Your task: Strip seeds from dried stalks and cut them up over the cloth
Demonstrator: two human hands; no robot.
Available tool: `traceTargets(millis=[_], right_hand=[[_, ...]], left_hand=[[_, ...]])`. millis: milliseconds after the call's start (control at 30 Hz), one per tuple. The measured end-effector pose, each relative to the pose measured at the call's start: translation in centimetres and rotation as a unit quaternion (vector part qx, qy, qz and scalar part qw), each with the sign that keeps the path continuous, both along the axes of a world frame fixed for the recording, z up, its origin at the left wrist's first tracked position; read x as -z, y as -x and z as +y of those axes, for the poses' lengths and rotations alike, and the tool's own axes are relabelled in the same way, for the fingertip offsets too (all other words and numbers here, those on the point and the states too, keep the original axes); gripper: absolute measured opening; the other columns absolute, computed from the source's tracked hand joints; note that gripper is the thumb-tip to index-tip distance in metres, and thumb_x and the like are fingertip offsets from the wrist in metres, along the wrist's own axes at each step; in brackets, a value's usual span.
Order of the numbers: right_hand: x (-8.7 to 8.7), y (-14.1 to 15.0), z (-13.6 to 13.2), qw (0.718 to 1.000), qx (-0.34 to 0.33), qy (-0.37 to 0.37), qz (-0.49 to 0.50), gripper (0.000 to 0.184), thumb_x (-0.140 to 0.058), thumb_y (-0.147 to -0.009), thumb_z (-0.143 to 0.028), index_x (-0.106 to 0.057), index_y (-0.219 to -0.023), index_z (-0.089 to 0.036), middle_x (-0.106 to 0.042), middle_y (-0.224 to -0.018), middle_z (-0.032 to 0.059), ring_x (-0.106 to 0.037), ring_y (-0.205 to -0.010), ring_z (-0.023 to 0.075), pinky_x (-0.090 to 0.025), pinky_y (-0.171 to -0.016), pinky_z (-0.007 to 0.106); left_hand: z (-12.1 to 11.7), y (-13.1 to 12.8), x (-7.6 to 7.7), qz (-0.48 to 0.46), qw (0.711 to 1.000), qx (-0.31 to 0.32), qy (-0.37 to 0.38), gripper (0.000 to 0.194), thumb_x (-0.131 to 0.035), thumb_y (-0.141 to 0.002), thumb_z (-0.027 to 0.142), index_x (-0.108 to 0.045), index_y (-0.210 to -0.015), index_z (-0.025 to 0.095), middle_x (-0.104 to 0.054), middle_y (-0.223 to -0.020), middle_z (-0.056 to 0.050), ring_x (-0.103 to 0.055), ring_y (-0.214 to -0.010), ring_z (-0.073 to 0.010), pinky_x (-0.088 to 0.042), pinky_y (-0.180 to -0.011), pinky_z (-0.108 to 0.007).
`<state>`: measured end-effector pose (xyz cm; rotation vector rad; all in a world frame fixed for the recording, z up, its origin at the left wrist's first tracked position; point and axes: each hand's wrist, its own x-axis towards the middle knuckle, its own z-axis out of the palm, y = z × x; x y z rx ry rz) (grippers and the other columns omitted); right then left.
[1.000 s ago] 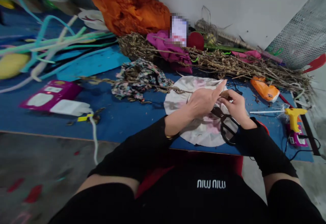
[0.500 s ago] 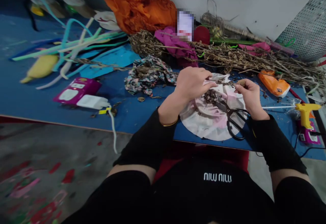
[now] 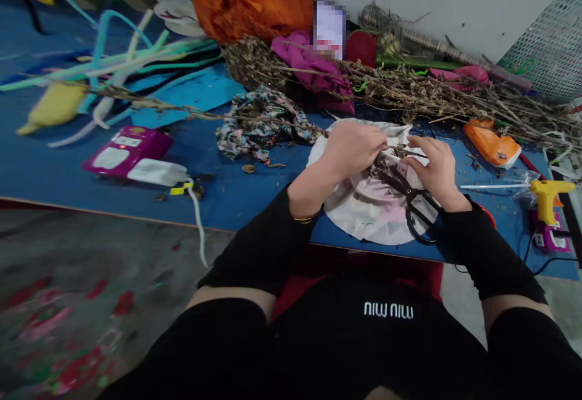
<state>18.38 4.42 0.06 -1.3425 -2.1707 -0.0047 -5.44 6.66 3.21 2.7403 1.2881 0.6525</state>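
Observation:
My left hand [image 3: 352, 148] is closed around a dried plant stem [image 3: 195, 111], whose long end runs out to the left over the table. Facing it, my right hand [image 3: 434, 166] has its thumb and fingers apart around the leafy tip of dried twig, not closed on it. Under both hands lies a round white-and-pink cloth [image 3: 386, 224], with crumbled dry leaves on it. Black-handled scissors [image 3: 411, 197] rest on the cloth, blades pointing up and left beneath my hands.
Dried branches [image 3: 422, 100] are heaped along the back, near a floral cloth [image 3: 268, 121] and orange fabric [image 3: 254, 3]. A yellow glue gun [image 3: 548, 197] lies right, an orange packet [image 3: 491, 142] behind it. At left are a purple box [image 3: 127, 151] and foam strips [image 3: 113, 73].
My right hand has loosened from a pinch, its fingers now spread. My left hand has shifted slightly, and the long stem now stretches out from it to the left.

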Motion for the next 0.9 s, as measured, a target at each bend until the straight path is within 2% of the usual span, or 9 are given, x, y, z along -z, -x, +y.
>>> traceTargets(millis=[133,233,333,433,600,733,900], right_hand=[[0.3,0.3,-0.2,0.999,-0.026,-0.012,-0.019,0.033,-0.066,-0.098,-0.039,-0.073,-0.126,-0.023,-0.076,-0.109,0.0091,-0.066,-0.102,0.028,-0.046,-0.088,0.042],[0.0,0.5,-0.4,0.999,-0.036,0.003,0.013,0.019,-0.065,-0.098,-0.035,-0.078,-0.109,-0.026,-0.073,-0.097,0.0064,-0.064,-0.094,0.0251,-0.046,-0.082,0.04],[-0.3,0.6,-0.4,0.992,-0.042,0.042,0.108,0.014,-0.064,-0.096,-0.029,-0.078,-0.093,-0.026,-0.069,-0.09,0.0032,-0.062,-0.085,0.0203,-0.047,-0.078,0.036],[-0.6,0.2,0.0,0.981,-0.018,0.056,0.186,0.012,-0.067,-0.092,-0.027,-0.076,-0.084,-0.024,-0.069,-0.085,0.0012,-0.061,-0.08,0.0178,-0.048,-0.076,0.034],[-0.5,-1.0,1.0,0.968,0.049,0.047,0.241,0.009,-0.068,-0.087,-0.027,-0.074,-0.082,-0.022,-0.068,-0.08,0.0002,-0.059,-0.076,0.0169,-0.048,-0.073,0.033],[-0.1,-1.2,1.3,0.968,0.064,0.028,0.241,0.011,-0.067,-0.089,-0.028,-0.074,-0.084,-0.022,-0.067,-0.081,0.0006,-0.058,-0.076,0.0172,-0.047,-0.074,0.033],[0.4,-0.9,1.1,0.989,0.016,0.037,0.143,0.009,-0.068,-0.09,-0.028,-0.075,-0.092,-0.023,-0.068,-0.087,0.0025,-0.06,-0.077,0.0179,-0.05,-0.075,0.033]], left_hand=[[-0.7,-1.3,-0.2,0.082,0.997,-0.006,0.004,0.032,-0.051,-0.101,0.027,-0.079,-0.091,0.018,-0.078,-0.09,-0.009,-0.067,-0.079,-0.0222,-0.033,-0.062,-0.033],[-1.1,-1.9,-0.5,0.109,0.994,-0.006,0.014,0.03,-0.051,-0.102,0.027,-0.079,-0.093,0.018,-0.078,-0.091,-0.009,-0.068,-0.082,-0.0224,-0.031,-0.063,-0.034],[-1.0,-1.7,-0.9,0.117,0.993,-0.009,0.018,0.029,-0.052,-0.102,0.027,-0.079,-0.095,0.02,-0.079,-0.092,-0.007,-0.068,-0.083,-0.0222,-0.031,-0.063,-0.035],[-0.6,-0.9,-1.2,0.123,0.992,-0.024,0.019,0.029,-0.051,-0.102,0.027,-0.079,-0.096,0.02,-0.08,-0.095,-0.007,-0.068,-0.083,-0.0227,-0.032,-0.062,-0.035],[0.1,0.6,-1.3,0.091,0.994,-0.063,0.005,0.033,-0.049,-0.101,0.029,-0.08,-0.096,0.02,-0.08,-0.096,-0.008,-0.068,-0.082,-0.0224,-0.037,-0.064,-0.034],[0.1,0.9,-2.0,0.088,0.989,-0.109,0.055,0.038,-0.048,-0.103,0.033,-0.082,-0.104,0.017,-0.081,-0.104,-0.011,-0.068,-0.088,-0.0248,-0.037,-0.067,-0.037],[0.1,1.0,-2.6,0.073,0.981,-0.152,0.093,0.039,-0.047,-0.103,0.031,-0.081,-0.112,0.015,-0.081,-0.111,-0.012,-0.067,-0.092,-0.0249,-0.037,-0.069,-0.036]])
